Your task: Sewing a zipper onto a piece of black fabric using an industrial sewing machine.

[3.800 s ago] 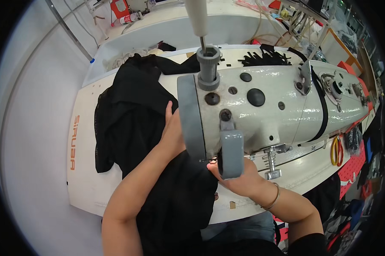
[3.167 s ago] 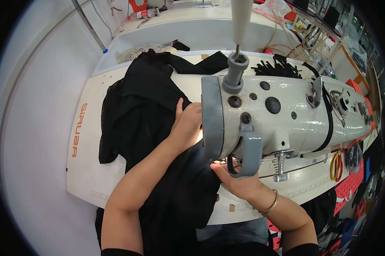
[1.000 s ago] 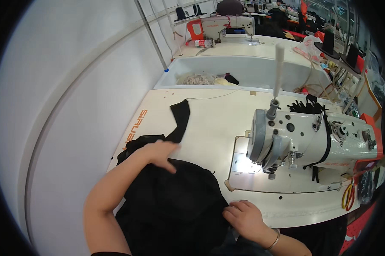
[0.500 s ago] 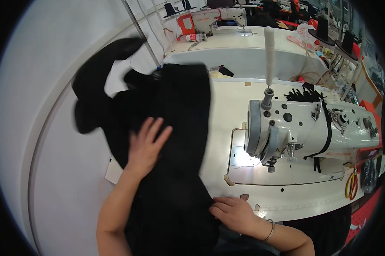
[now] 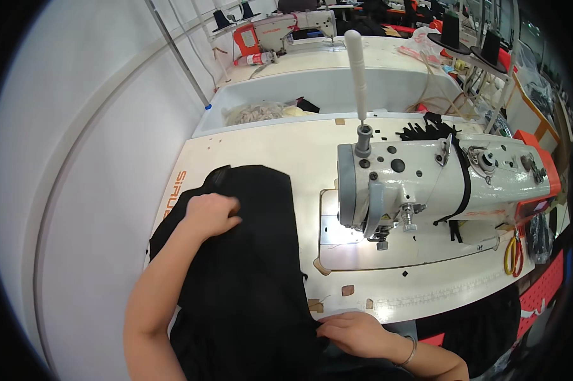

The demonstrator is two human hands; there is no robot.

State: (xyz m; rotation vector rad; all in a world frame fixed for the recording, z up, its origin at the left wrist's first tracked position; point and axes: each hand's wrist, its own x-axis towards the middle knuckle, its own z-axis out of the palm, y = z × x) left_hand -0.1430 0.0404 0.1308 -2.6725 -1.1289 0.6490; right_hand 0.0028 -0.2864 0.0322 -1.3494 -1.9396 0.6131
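Observation:
A large piece of black cloth, seemingly part of a garment, lies over the left part of the sewing table and hangs toward me at the lower edge. My left hand rests on its upper left part, fingers bent and slightly blurred, the thumb standing apart from them. At the cloth's lower right edge, my right hand pinches the fabric between thumb and fingers. To the right of the cloth stands a white sewing machine, its lamp lighting the needle plate.
Red-and-yellow-handled scissors are at the table's right end. Black strips lie behind the machine. Beyond the table, a white trough holds scraps, with another sewing machine farther back. A white wall borders the left side.
The cloth's raised upper part has come down flat onto the table, uncovering the trough. My left hand's spread fingers have bent. My right hand keeps its hold at the edge.

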